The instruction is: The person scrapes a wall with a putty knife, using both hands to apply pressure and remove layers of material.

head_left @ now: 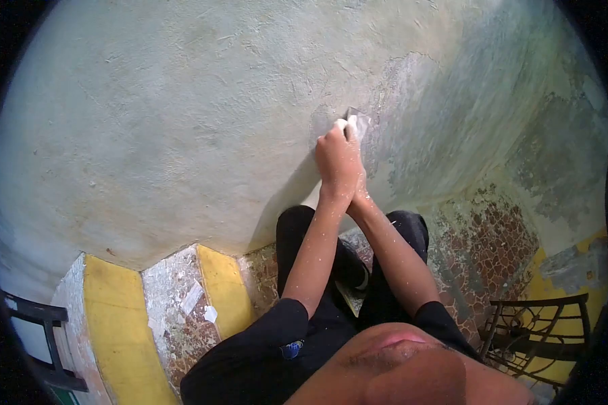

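Observation:
My left hand [336, 156] is closed in front of the wall, with its fingers wrapped round a scraper. My right hand [361, 181] comes up behind it, mostly covered by the left, and appears closed on the same tool. The scraper [361, 122] has a flat grey blade that lies against the wall surface, and its handle is hidden by the hands. Around the blade the wall [182, 121] shows a rough grey patch where the pale green coat is gone. White flecks dot both forearms.
Yellow-edged steps [115, 317] descend at the left, with paint flakes [192, 297] lying on them. A mosaic-tiled landing [493, 236] lies at the right. A dark metal railing [537, 331] stands at lower right, and a dark frame [44, 337] at lower left.

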Tool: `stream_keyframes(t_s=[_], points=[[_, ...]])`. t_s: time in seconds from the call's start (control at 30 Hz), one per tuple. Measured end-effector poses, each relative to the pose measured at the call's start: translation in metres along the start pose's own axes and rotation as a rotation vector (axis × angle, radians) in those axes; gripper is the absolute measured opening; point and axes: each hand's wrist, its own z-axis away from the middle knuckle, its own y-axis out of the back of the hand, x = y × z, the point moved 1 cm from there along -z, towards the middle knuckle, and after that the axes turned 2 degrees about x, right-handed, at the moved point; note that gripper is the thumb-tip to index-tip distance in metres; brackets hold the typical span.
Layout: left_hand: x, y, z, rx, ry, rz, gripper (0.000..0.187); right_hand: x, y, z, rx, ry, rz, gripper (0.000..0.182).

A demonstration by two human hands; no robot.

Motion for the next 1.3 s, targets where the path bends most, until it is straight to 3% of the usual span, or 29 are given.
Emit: stream_keyframes(t_s=[0.27, 0.43, 0.7, 0.9, 1.0, 1.03, 1.07, 1.17, 1.23, 1.3], points=[[-0.02, 0.022, 0.021, 0.124, 0.056, 0.056, 0.037, 0.029, -0.006, 0.0, 0.029, 0.054, 0.116, 0.046], [-0.017, 0.013, 0.019, 0.175, 0.082, 0.102, 0.039, 0.045, 0.025, 0.004, 0.036, 0.051, 0.197, 0.048], [-0.007, 0.003, 0.01, 0.213, 0.186, 0.197, 0.04, 0.022, 0.038, 0.0, 0.071, 0.126, -0.274, 0.038], [0.051, -0.004, -0.038, 0.131, -0.083, 0.055, 0.038, -0.028, 0.036, -0.025, 0.061, 0.211, -0.654, 0.032], [0.077, -0.027, -0.055, 0.043, -0.213, -0.006, 0.039, -0.036, 0.06, -0.053, -0.032, 0.312, -0.671, 0.032], [0.068, -0.037, -0.051, 0.048, -0.217, -0.005, 0.039, -0.031, 0.076, -0.068, -0.073, 0.355, -0.676, 0.033], [0.058, -0.048, -0.044, -0.012, -0.19, -0.017, 0.039, 0.018, 0.107, -0.115, -0.146, 0.502, -0.699, 0.029], [0.032, -0.06, -0.019, -0.066, -0.144, 0.013, 0.04, 0.022, 0.09, -0.077, -0.125, 0.439, -0.631, 0.029], [0.025, -0.044, -0.007, -0.042, 0.065, 0.075, 0.041, 0.031, 0.089, -0.043, -0.091, 0.352, -0.581, 0.029], [0.011, -0.036, -0.002, 0.005, 0.038, 0.02, 0.04, 0.03, 0.077, -0.031, -0.065, 0.258, -0.53, 0.029]])
